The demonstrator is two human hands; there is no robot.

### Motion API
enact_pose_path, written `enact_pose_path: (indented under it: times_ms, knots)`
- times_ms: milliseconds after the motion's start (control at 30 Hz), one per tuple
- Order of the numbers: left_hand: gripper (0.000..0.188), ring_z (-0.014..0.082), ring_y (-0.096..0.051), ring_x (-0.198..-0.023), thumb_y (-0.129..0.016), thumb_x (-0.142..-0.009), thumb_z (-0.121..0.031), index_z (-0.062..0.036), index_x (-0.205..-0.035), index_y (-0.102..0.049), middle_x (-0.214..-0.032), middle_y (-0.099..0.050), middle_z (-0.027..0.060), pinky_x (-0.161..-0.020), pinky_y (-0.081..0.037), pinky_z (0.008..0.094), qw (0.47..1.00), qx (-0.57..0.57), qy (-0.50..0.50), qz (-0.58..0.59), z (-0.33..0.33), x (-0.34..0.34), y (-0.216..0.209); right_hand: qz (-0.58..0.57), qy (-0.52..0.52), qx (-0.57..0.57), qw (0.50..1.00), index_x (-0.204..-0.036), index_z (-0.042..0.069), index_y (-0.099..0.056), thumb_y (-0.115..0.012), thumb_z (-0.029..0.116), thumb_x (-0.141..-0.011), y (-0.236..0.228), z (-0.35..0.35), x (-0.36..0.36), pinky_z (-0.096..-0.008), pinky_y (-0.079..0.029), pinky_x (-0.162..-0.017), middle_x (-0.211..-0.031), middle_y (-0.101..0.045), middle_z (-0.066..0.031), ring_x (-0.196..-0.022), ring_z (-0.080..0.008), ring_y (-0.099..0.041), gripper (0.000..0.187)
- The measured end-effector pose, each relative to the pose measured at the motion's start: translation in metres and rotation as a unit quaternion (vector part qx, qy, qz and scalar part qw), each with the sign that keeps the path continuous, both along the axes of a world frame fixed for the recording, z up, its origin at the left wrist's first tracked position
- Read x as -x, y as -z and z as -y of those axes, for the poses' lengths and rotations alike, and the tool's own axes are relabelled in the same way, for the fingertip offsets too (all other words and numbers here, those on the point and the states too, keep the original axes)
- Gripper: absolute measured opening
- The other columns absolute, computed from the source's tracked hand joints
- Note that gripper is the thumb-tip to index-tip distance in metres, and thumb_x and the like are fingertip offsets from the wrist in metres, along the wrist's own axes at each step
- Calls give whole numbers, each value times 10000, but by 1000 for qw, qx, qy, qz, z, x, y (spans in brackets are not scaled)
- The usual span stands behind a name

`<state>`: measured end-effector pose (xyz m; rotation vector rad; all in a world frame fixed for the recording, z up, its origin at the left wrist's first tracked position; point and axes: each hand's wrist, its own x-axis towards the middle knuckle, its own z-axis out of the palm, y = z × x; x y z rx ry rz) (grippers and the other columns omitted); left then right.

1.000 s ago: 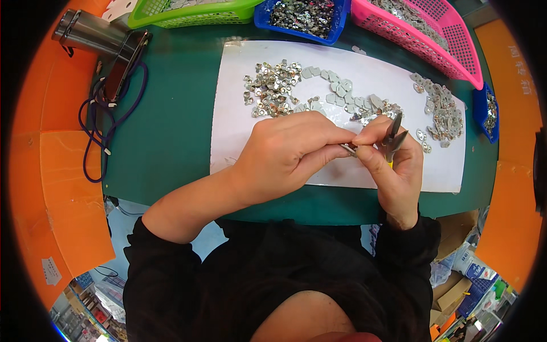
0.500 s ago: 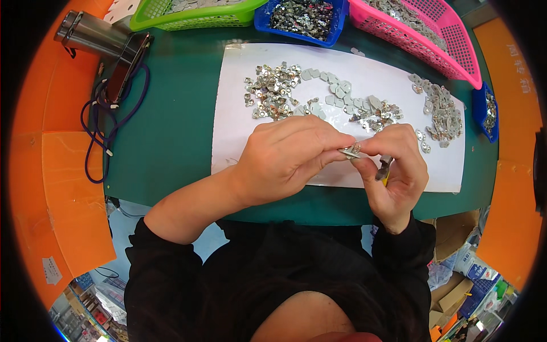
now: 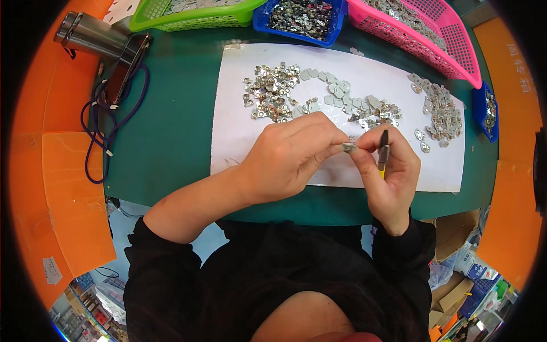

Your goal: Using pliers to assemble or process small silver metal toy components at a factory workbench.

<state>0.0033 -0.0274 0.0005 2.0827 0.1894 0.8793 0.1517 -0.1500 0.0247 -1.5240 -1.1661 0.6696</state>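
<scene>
Over the front part of a white sheet (image 3: 242, 142), my left hand (image 3: 288, 154) is closed in a pinch on a small flat grey piece (image 3: 348, 147). The thumb and finger of my right hand (image 3: 393, 176) meet at the same piece from the other side. A small hand tool (image 3: 383, 153) with a dark metal tip and yellow handle is held in my right hand, its tip pointing up and away. Beyond my left hand lies a pile of shiny metal parts (image 3: 270, 91). Flat grey pieces (image 3: 339, 91) and more metal parts (image 3: 382, 114) lie beyond the hands.
Assembled-looking grey pieces (image 3: 444, 114) are heaped at the sheet's right. A green basket (image 3: 194, 20), a blue tray (image 3: 296, 39), a pink basket (image 3: 421, 57) and a small blue bin (image 3: 484, 122) line the back and right. At left are a steel cylinder (image 3: 94, 37) and a purple cord (image 3: 145, 85).
The tool in my right hand has swung more upright, and its tip now shows fully. The small piece has turned between my fingers, and my right hand has shifted slightly left.
</scene>
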Motion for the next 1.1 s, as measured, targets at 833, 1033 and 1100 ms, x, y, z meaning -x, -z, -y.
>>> enact_pose_path:
  times_ms: [833,1033,1100]
  knots:
    - [41,260,-560,-612,-589,-861,11,0,-823,-597,-719,-576,100,-545,-433,324,999,-22,15,26,-9,5,-5,-405,-286,321,807,-785,-91,-642,-484,516,-970,-16,13,-35,-281,-488,-512,-688,-654,-183,-563,-235,-652,653]
    - [47,255,-548,-596,-582,-859,18,-1,-817,-590,-702,-557,99,-532,-421,318,1000,-13,2,2,-5,6,-7,-334,-283,334,835,-785,-63,-653,-493,524,-965,-17,10,-37,-251,-458,-497,-667,-649,-134,-552,-182,-644,634]
    - [51,252,-544,-591,-580,-860,20,-2,-815,-588,-697,-552,98,-527,-416,315,1000,-22,-1,3,-5,5,-8,-320,-281,336,840,-785,-57,-656,-493,526,-964,-18,11,-36,-244,-454,-497,-660,-646,-122,-552,-171,-643,631]
